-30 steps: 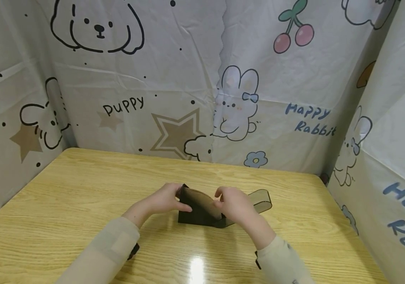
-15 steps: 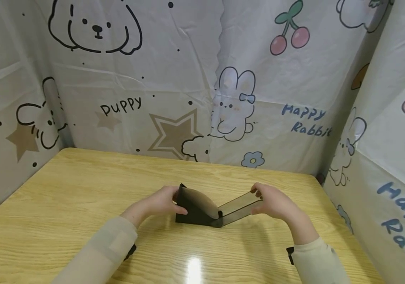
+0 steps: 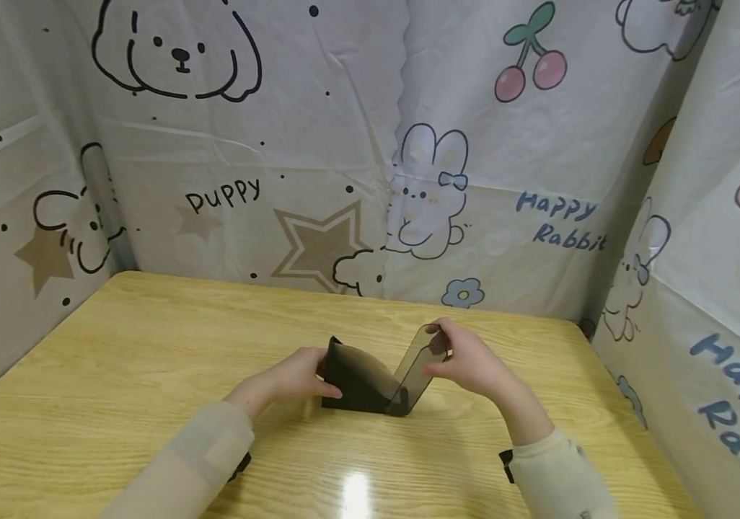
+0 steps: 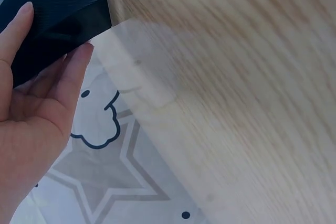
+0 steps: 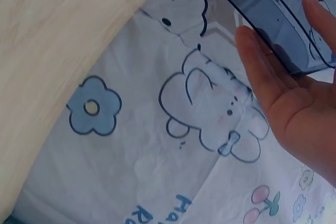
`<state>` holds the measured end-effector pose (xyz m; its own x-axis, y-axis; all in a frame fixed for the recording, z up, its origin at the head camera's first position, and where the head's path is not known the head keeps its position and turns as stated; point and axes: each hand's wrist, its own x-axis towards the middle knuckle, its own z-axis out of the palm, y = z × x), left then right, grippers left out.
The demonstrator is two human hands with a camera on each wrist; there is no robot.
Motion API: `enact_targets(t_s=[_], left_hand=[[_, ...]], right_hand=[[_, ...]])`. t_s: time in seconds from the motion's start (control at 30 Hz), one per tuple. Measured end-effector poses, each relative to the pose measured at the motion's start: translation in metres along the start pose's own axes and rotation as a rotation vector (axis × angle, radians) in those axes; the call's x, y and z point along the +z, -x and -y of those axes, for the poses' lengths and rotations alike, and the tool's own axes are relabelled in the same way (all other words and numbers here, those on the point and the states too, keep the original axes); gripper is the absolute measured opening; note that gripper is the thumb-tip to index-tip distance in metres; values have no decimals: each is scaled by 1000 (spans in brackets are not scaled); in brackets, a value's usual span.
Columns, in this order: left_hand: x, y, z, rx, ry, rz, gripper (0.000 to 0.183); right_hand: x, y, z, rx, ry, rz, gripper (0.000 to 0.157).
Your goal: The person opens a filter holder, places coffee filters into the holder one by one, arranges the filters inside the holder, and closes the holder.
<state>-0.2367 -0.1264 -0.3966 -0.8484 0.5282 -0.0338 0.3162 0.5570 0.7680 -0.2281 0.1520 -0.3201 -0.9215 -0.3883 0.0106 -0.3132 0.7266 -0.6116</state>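
A black box [image 3: 353, 389] with a slanted, curved top opening stands on the table. A smoky see-through lid [image 3: 414, 369] is hinged at its right end and tilts steeply up to the right. My left hand [image 3: 298, 375] grips the box's left end, thumb on the near side. In the left wrist view, the thumb and fingers of my left hand [image 4: 39, 93] lie around the ribbed black box [image 4: 65, 17]. My right hand [image 3: 474, 360] holds the lid's free end between thumb and fingers. The right wrist view shows the lid [image 5: 262, 19] in my right hand [image 5: 294, 87].
The wood-grain table [image 3: 182, 324] extends on all sides of the box. Behind it and at both sides hangs a pale curtain [image 3: 318, 144] printed with cartoon animals. A bright light reflection lies on the table in front of the box.
My right hand moved right from above the box, took the lid's far end and swung it upward, so it stands steeper. My left hand stays on the box.
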Motion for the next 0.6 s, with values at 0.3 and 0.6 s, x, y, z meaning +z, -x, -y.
enact_targets(t_s=[0.3,0.6], left_hand=[[5,-9,-3,11,2,-1,33],[9,-17,-4,-2,16,-1,34]], right_hand=[[28,-7,-1,-3,-97,19,34],[35,-12,-2,10,-94,4,35]])
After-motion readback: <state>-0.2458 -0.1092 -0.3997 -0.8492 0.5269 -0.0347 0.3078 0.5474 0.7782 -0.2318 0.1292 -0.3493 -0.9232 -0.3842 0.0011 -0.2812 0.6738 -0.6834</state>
